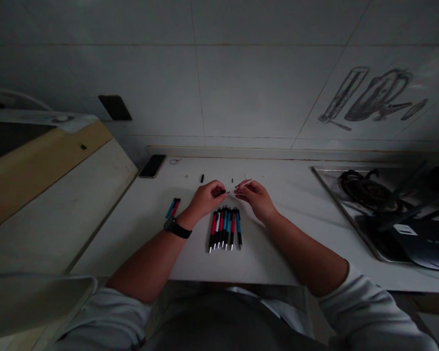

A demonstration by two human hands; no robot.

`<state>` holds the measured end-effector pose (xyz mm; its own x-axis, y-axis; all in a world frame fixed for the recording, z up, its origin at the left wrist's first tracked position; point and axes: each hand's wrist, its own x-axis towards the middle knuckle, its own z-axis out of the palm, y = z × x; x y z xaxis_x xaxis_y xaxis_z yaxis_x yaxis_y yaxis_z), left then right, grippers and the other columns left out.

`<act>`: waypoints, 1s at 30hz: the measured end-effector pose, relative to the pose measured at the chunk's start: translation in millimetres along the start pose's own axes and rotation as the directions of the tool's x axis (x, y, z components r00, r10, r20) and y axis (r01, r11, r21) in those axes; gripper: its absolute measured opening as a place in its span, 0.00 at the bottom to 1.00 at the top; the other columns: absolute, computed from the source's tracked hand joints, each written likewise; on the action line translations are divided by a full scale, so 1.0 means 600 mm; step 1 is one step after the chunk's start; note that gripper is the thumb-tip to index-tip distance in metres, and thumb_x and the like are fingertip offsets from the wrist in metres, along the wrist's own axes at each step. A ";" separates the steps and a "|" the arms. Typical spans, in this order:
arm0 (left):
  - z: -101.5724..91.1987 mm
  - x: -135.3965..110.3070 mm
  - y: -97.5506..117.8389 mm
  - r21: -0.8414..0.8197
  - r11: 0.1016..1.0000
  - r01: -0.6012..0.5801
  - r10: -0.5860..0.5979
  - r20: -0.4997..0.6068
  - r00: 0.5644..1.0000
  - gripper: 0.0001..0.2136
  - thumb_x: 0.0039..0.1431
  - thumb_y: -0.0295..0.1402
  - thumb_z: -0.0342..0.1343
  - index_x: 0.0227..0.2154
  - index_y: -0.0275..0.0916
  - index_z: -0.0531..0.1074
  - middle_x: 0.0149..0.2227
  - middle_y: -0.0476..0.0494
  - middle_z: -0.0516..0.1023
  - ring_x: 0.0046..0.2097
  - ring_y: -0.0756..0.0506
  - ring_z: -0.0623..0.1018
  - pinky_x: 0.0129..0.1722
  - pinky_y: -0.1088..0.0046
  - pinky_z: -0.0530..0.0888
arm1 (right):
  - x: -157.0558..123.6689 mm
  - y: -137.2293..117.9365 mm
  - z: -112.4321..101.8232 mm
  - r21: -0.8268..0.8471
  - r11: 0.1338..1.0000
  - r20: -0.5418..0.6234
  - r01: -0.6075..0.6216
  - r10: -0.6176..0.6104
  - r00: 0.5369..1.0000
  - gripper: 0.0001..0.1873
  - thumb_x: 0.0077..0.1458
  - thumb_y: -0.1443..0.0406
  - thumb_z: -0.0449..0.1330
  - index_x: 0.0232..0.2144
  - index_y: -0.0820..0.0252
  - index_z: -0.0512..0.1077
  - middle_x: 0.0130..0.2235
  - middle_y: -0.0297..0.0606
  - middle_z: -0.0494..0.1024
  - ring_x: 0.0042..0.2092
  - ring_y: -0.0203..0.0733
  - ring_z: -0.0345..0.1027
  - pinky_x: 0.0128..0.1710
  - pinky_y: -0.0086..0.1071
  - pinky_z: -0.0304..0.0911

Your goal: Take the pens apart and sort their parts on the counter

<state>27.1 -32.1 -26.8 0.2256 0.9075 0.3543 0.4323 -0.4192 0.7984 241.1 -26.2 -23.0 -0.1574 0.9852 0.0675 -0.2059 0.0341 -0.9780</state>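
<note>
- Desk (292,180): passage between right hand (256,197) and stove (331,183).
- Pen row (225,226) blocks near side, between forearms (296,246).
- Two coloured barrels (174,208) crowd left wrist; phone (152,166) beyond.

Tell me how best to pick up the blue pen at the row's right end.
Probably pinch the blue pen mid-barrel, coming from above and the right: it is slim, lies lengthwise toward the person, and the row's other pens are all to its left.
</note>
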 end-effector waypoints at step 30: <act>-0.013 0.001 0.000 0.288 0.954 -0.080 0.053 0.101 0.993 0.05 0.63 0.31 0.63 0.40 0.43 0.76 0.41 0.46 0.84 0.43 0.44 0.82 0.45 0.69 0.77 | 0.108 0.029 -0.104 -0.996 0.087 -0.018 -0.009 -0.110 0.994 0.18 0.65 0.61 0.54 0.48 0.56 0.82 0.47 0.48 0.83 0.46 0.48 0.76 0.46 0.37 0.67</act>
<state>20.3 -31.4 -22.9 0.3352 0.8768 0.3447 0.6460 -0.4802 0.5934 287.7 49.0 -48.1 -0.1161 0.9783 0.1714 0.9456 0.1616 -0.2822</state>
